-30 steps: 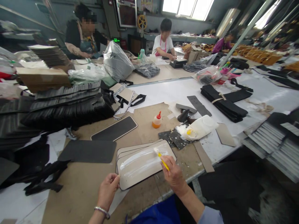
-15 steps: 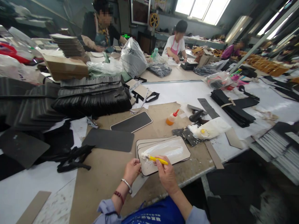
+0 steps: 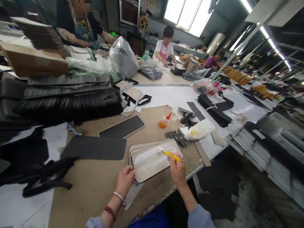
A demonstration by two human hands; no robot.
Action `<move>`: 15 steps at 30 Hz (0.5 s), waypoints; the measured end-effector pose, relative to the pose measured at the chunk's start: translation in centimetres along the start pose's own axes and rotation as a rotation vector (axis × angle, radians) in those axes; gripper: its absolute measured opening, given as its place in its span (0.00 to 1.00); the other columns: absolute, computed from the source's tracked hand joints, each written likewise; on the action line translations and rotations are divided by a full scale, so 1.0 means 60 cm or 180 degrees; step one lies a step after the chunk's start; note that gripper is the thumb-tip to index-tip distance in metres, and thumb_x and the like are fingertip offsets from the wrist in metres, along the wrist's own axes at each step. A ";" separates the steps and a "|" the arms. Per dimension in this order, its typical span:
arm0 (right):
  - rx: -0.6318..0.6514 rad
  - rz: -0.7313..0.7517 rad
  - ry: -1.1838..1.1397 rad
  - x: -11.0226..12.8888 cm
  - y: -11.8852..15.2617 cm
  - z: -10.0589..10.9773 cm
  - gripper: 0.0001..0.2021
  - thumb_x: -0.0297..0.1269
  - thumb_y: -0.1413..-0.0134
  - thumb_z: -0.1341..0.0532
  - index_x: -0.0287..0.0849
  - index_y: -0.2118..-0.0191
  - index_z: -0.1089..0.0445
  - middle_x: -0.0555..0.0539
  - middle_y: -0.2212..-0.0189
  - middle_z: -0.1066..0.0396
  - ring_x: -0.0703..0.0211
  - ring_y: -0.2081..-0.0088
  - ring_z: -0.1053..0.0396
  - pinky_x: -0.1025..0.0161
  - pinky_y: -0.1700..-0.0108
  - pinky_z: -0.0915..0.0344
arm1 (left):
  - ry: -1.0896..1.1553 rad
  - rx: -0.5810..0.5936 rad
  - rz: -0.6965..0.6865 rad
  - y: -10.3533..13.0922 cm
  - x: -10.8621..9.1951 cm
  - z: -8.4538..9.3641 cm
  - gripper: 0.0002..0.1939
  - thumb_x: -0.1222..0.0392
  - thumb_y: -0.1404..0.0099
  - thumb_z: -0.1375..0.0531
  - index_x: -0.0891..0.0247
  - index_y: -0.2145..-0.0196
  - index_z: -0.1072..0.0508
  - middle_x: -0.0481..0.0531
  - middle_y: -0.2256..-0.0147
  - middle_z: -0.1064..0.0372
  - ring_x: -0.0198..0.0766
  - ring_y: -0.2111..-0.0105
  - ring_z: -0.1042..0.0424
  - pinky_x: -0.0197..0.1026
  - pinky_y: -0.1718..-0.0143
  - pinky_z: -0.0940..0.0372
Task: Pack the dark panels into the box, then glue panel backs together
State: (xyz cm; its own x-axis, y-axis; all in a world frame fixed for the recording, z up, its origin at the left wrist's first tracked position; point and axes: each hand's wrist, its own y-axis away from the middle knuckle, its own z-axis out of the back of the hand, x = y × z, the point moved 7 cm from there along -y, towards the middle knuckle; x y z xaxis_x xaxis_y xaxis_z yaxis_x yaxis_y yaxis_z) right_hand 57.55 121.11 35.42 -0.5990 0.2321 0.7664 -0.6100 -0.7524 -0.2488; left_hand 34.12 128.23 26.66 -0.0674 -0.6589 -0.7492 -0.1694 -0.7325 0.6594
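Observation:
A short stack of beige panels with rounded corners and dark edges lies in front of me. White paste is smeared in streaks across the top panel [image 3: 152, 167]. My left hand [image 3: 126, 180] pinches that panel's lower left edge with thumb and fingers. A brush with a yellow handle [image 3: 174, 156] is gripped in my right hand [image 3: 178, 171]. Its white-coated bristles rest on the panel's upper right part. Left of the stack lie a plain dark grey panel [image 3: 95, 148] and a dark panel with a pale border [image 3: 122, 127].
Behind the stack stands a bottle of orange liquid [image 3: 163, 123] with a red nozzle. A white paste-smeared bag [image 3: 199, 129] and a black-handled tool [image 3: 186, 118] lie to the right. Stacked dark pieces [image 3: 71, 98] line the left. Co-workers [image 3: 164, 47] sit across the table.
My right hand has swept the brush rightward along the panel, and the white streaks now cover more of it. My left hand still grips the edge. The whole view has shifted.

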 end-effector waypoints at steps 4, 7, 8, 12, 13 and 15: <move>-0.0408 0.0425 0.0926 -0.057 -0.040 0.117 0.14 0.43 0.42 0.50 0.38 0.63 0.33 0.41 0.67 0.32 0.53 0.64 0.32 0.52 0.59 0.33 | -0.0052 -0.0074 -0.0014 0.003 -0.010 -0.002 0.12 0.54 0.66 0.42 0.63 0.82 0.36 0.43 0.89 0.41 0.29 0.86 0.41 0.33 0.84 0.47; -0.0262 0.0824 0.1155 -0.040 -0.022 0.138 0.10 0.39 0.42 0.49 0.41 0.61 0.34 0.43 0.67 0.32 0.54 0.63 0.32 0.54 0.60 0.32 | -0.0096 -0.0186 -0.0005 0.002 -0.017 -0.003 0.13 0.54 0.67 0.42 0.64 0.81 0.35 0.43 0.89 0.40 0.30 0.86 0.41 0.34 0.83 0.46; -0.0159 0.0901 0.1145 -0.025 -0.008 0.129 0.10 0.37 0.42 0.49 0.41 0.60 0.34 0.43 0.66 0.32 0.55 0.63 0.32 0.55 0.60 0.32 | -0.0108 -0.0222 0.0000 0.001 -0.019 -0.003 0.13 0.54 0.67 0.42 0.64 0.81 0.34 0.43 0.89 0.40 0.30 0.86 0.41 0.34 0.83 0.46; 0.0328 0.0983 0.0803 0.063 0.065 0.048 0.11 0.31 0.42 0.50 0.43 0.55 0.36 0.43 0.65 0.33 0.57 0.63 0.31 0.60 0.62 0.31 | -0.0115 -0.0251 0.0017 -0.002 -0.018 -0.004 0.13 0.56 0.66 0.42 0.65 0.80 0.33 0.43 0.87 0.38 0.30 0.85 0.40 0.34 0.83 0.45; 0.0498 0.0963 0.0616 0.087 0.083 0.024 0.12 0.30 0.42 0.49 0.43 0.54 0.36 0.43 0.64 0.33 0.58 0.62 0.31 0.62 0.62 0.31 | -0.0114 -0.0239 0.0030 -0.003 -0.017 -0.004 0.12 0.56 0.66 0.41 0.65 0.80 0.33 0.43 0.87 0.38 0.30 0.85 0.40 0.34 0.83 0.44; 0.0827 0.0893 0.0169 0.126 0.111 -0.015 0.12 0.29 0.42 0.50 0.44 0.53 0.37 0.44 0.64 0.33 0.59 0.62 0.32 0.64 0.61 0.31 | -0.0112 -0.0206 0.0054 -0.003 -0.015 -0.005 0.12 0.57 0.65 0.41 0.65 0.79 0.33 0.43 0.87 0.37 0.29 0.85 0.40 0.33 0.83 0.45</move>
State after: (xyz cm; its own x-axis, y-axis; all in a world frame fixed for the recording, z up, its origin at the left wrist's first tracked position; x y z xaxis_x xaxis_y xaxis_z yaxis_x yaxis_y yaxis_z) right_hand 48.48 118.41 38.99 -0.7542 0.0216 0.6563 -0.2707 -0.9208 -0.2808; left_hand 34.49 128.89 27.22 -0.1042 -0.6656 -0.7390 -0.1040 -0.7317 0.6737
